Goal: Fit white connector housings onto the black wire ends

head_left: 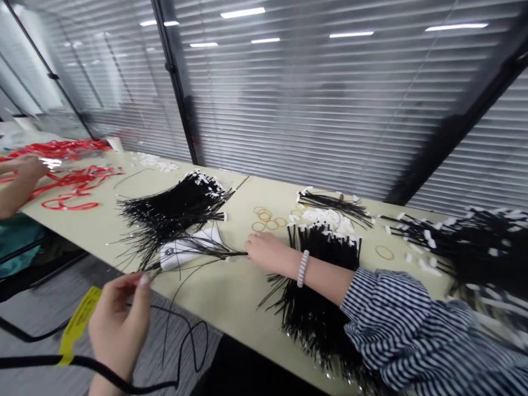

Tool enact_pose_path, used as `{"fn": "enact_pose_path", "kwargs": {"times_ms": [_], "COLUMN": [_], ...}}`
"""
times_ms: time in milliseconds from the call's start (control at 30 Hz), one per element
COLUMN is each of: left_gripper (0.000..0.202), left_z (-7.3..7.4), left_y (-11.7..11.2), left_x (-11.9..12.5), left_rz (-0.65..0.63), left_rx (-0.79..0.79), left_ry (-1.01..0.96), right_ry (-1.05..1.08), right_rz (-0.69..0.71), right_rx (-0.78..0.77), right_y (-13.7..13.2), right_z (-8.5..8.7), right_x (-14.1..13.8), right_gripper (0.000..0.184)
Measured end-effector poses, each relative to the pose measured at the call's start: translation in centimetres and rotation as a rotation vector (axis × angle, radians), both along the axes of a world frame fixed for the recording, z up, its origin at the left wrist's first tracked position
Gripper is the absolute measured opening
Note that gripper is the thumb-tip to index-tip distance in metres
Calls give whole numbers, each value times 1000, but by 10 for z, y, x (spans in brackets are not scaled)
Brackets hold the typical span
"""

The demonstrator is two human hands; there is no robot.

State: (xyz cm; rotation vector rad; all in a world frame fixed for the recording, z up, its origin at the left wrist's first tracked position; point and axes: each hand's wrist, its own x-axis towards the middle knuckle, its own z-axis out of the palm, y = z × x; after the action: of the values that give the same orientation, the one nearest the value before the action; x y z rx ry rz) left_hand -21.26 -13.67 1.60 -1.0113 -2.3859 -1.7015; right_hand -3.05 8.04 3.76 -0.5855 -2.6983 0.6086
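Note:
My right hand [264,250], with a beaded bracelet at the wrist, is closed around one end of a bundle of thin black cords [233,253]. The bundle fans out leftward over a white device [193,248] with a small dark display. At the left, thumb and fingers of my left hand [121,316] pinch the loose cord tips near the table edge; the exact grip is small and partly hidden. Beneath my right forearm lies a large pile of black cords [319,297] with white ends. Another pile of black cords [173,201] lies behind the device.
Rubber bands [266,217] and small white pieces [330,219] lie beyond my right hand. More black cords [490,253] cover the table's right. A black cable [94,366] with a yellow tag [80,322] hangs in front. Another person's hand [25,170] is among red straps [76,184].

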Motion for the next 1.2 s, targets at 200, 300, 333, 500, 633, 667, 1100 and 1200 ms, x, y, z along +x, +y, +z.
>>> {"fn": "enact_pose_path", "kwargs": {"times_ms": [200, 300, 333, 500, 633, 667, 1100, 1200], "left_gripper": [14, 31, 36, 43, 35, 33, 30, 37], "left_z": [-3, 0, 1, 1, 0, 1, 13, 10], "left_y": [48, 83, 93, 115, 115, 116, 146, 150], "left_x": [29, 24, 21, 9, 15, 17, 36, 31], "left_rz": [-374, -384, -390, -432, -435, -473, -687, -691], "left_rx": [-30, -170, -240, -465, -442, -427, -444, -449], "left_ry": [508, 844, 914, 1083, 1155, 1186, 1252, 1199], "right_ry": [259, 404, 463, 916, 807, 794, 780, 1104], "right_rz": [-65, -123, -145, -261, -259, -258, -182, -346], "right_rx": [-29, -63, -77, -150, -219, -205, -10, -172], "right_y": [8, 10, 11, 22, 31, 32, 42, 51], "right_z": [67, 113, 126, 166, 167, 167, 163, 171], "right_x": [-2, 0, 1, 14, 13, 10, -24, -15], "right_gripper": [23, 24, 24, 16, 17, 17, 15, 10]}}
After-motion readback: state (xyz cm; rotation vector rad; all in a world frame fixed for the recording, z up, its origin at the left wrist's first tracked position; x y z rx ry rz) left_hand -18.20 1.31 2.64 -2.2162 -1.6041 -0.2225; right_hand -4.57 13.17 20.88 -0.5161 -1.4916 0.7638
